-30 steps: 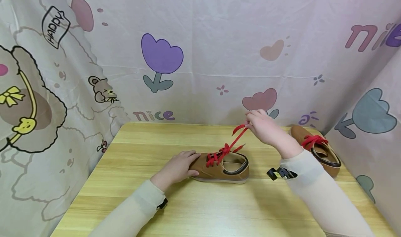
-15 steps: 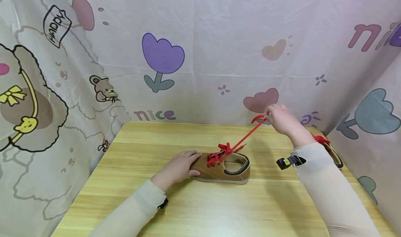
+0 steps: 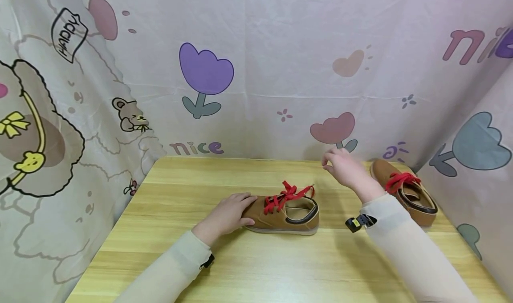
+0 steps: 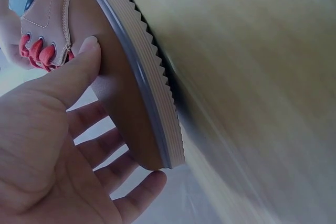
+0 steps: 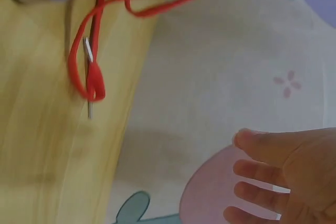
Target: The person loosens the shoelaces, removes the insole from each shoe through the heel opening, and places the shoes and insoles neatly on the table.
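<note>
A brown shoe (image 3: 268,223) with red laces (image 3: 289,193) lies sole down on the table, toe to the left. My left hand (image 3: 225,214) holds its toe; in the left wrist view the thumb (image 4: 86,64) presses one side and the fingers lie across the other. The laces are crossed over the tongue and bunched in a knot with loops. Behind and right of the shoe, my right hand (image 3: 344,167) hangs in the air with loosely bent fingers, holding nothing. The right wrist view shows a lace end (image 5: 96,83) with its metal tip, apart from that hand.
A second brown shoe (image 3: 421,216) with tied red laces stands at the table's back right corner, beside my right forearm. The wooden table (image 3: 168,254) ends at a printed cloth (image 3: 260,71) hanging behind it and along both sides.
My right hand pulled a red lace up and to the right, then let go and came back left and slightly lower. The lace has dropped onto the shoe. My left hand stays put.
</note>
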`<state>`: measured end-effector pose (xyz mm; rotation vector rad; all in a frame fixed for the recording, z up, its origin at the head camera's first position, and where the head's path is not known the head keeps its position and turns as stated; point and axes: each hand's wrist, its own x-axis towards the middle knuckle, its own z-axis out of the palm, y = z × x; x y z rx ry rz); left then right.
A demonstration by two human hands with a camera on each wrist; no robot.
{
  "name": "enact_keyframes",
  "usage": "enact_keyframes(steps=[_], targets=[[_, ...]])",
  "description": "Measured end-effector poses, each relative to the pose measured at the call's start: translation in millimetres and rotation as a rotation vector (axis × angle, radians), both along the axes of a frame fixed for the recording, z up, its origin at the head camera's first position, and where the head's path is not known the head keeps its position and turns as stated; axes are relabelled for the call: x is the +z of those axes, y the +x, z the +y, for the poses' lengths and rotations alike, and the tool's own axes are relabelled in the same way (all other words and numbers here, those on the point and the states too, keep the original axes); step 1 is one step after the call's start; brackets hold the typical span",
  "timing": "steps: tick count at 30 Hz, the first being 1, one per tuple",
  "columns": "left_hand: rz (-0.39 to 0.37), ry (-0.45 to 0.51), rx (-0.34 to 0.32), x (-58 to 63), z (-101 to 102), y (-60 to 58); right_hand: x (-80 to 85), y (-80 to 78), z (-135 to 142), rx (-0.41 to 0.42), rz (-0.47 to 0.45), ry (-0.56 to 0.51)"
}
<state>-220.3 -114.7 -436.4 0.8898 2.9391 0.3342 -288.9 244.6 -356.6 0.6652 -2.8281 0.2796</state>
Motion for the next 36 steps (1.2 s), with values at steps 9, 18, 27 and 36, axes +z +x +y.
enact_keyframes(steps=[9, 18, 27, 36], targets=[[-0.003, 0.008, 0.015, -1.6, 0.0, -1.1, 6.5, 24.9, -26.4, 0.09, 0.065, 0.023], [-0.001, -0.004, 0.008, -1.6, -0.2, -1.3, 8.6, 39.8, -40.6, 0.189, 0.139, 0.033], [-0.011, 0.004, 0.009, -0.9, -0.3, -0.7, 10.7, 54.0, -52.8, 0.252, 0.144, 0.034], [-0.008, 0.01, 0.01, -2.2, -0.3, -1.2, 6.9, 63.1, -62.2, 0.289, 0.123, 0.04]])
